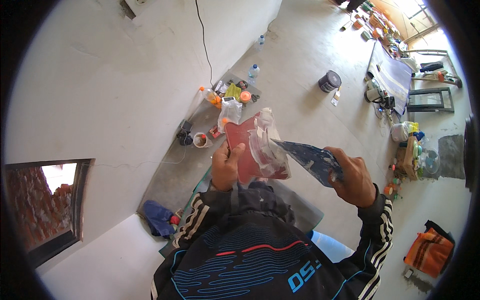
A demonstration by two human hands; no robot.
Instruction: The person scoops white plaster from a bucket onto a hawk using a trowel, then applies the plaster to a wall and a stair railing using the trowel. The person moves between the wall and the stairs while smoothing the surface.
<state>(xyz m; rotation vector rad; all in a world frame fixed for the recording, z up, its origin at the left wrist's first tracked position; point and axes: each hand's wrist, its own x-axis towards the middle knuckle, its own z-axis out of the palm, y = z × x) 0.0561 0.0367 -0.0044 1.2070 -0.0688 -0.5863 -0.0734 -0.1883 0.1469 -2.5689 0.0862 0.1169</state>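
Note:
My left hand (225, 166) grips a flat red board (241, 131) by its left edge, thumb laid on top. A thick smear of whitish putty (264, 142) covers the board's right half. In my right hand (356, 179) is a dark putty knife (311, 159) with a tapering blade, stained with pale residue. The blade's narrow end points left and reaches the putty at the board's right side; whether it touches cannot be made out. My fingers hide the knife's grip.
On the left lie a white plastic bag (230, 112), a cup (201, 140) and an orange-capped bottle (209, 96). Water bottles (253, 73) stand along the wall. A dark bucket (329, 81) stands ahead on the floor. Tools and a dark frame (431, 100) are at the right.

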